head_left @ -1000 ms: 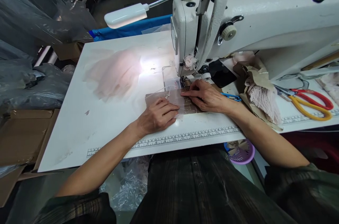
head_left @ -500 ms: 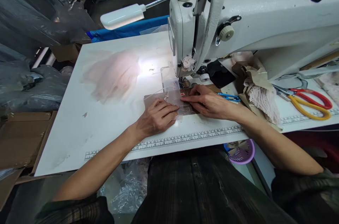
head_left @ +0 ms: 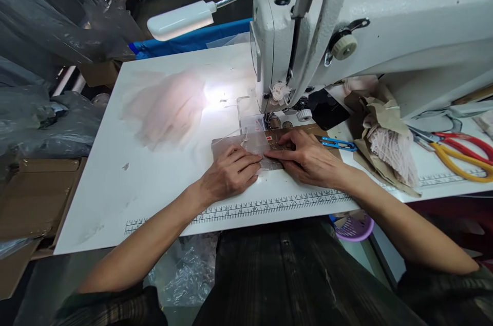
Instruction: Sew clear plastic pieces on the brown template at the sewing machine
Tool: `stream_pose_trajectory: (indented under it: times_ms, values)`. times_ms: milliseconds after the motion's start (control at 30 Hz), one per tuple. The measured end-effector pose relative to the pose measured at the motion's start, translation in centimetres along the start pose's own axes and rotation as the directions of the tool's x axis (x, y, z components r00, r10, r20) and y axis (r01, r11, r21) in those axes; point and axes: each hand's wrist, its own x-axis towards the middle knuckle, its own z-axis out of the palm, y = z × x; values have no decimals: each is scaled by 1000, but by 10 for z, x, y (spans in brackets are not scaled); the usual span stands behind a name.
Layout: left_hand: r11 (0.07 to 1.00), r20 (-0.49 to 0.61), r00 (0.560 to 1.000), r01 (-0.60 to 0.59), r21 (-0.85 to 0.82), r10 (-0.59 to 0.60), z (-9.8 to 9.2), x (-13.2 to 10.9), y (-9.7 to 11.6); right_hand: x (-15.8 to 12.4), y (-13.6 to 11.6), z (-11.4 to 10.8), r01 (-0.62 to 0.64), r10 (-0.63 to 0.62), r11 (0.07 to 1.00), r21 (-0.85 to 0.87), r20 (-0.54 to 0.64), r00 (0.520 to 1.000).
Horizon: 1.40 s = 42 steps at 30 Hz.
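A sheer whitish piece of fabric [head_left: 254, 136] lies over a brown board [head_left: 310, 133] just in front of the sewing machine's needle area [head_left: 267, 119]. The fingers of my left hand [head_left: 233, 172] are bent and close together, pressing on the fabric's left and lower part. From the right, my right hand [head_left: 304, 157] rests on the board, its index fingertip on the fabric's lower edge near my left fingertips. My right thumb and fingers are apart. Beside my right hand lies a blue thread snipper [head_left: 339, 144].
Sheer pink fabric [head_left: 169, 108] is heaped on the white table [head_left: 96, 187]. The machine [head_left: 404, 18] stands at back right, with a lamp [head_left: 181, 20] left of it. Brown paper with lacy strips [head_left: 393, 146] and scissors [head_left: 458, 154] are at right. A purple basket [head_left: 356, 228] hangs below.
The view has shifted slightly, so the machine appears larger and further right. My right index finger has moved down to the fabric's lower edge, nearer my left fingertips.
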Motion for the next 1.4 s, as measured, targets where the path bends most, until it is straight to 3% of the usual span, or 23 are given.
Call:
stream_pose_trajectory:
  times_ms: [200,367,500,633,800,1233,1400]
  values:
    - [995,58,996,70,-75,-66,-17,6,1,1,-2,0,1,0,999,-40,30,1000]
    - [998,130,990,64,-22,-61,-34,24,-26,2,1,0,10,-9,1000,-24,34,999]
    - [999,218,976,-28,15,24,-23,29,-50,2,0,-1,4,-3,1000,-28,43,999]
    - [1000,171,985,9,4,-10,-6,24,-59,2,0,0,6,-6,1000,-19,36,999]
    - [999,126,991,41,-32,-37,0,18,-58,2,1,2,-1,1,1000,-15,18,1000]
    - [995,95,995,-3,96,-6,3,18,-51,2,0,5,0,-1,1000,-24,-12,1000]
    - [996,148,987,45,75,-56,-1,20,-49,1,0,6,-8,7,999,-40,-14,1000]
